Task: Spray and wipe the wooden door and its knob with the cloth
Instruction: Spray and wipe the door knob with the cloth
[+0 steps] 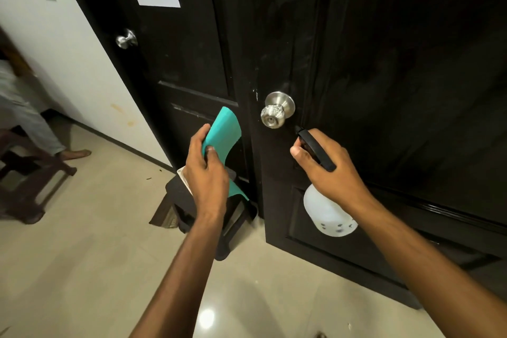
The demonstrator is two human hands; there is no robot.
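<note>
Support = beige tiled floor (82, 269), glossy, light glare bottom centre. On it: dark low stool (189, 208) at centre by the door base, dark wooden chair (24, 173) at left edge, bare foot (75, 153) beside it.

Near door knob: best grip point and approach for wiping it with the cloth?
Wrap the knob around its round silver ball, coming head-on from the keyhole face. It juts out from the dark door on a narrower neck. The left hand holds the teal cloth just beside it.

Dark wooden door (384, 63), steel knob (276, 113), teal cloth (223, 134) upright left, white spray bottle (327, 214) below.
</note>
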